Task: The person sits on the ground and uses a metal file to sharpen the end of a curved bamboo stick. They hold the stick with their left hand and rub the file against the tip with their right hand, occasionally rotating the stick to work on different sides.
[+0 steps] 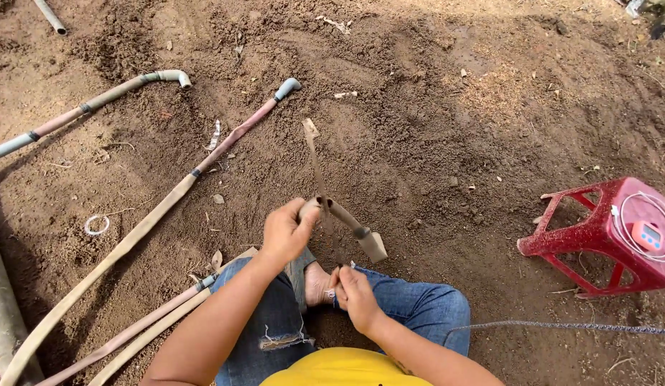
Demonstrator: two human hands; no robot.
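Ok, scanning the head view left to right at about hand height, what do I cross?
White ring on the soil → long flat hose → left hand gripping a folded hose piece → right hand → red plastic stool.

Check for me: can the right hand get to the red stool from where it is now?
Probably not without leaning. The right hand sits close to the body by the knee, while the red stool stands well off to the right. Only bare soil lies between; nothing blocks it.

Yellow shirt, ripped blue jeans — bare forearms, one foot bare.
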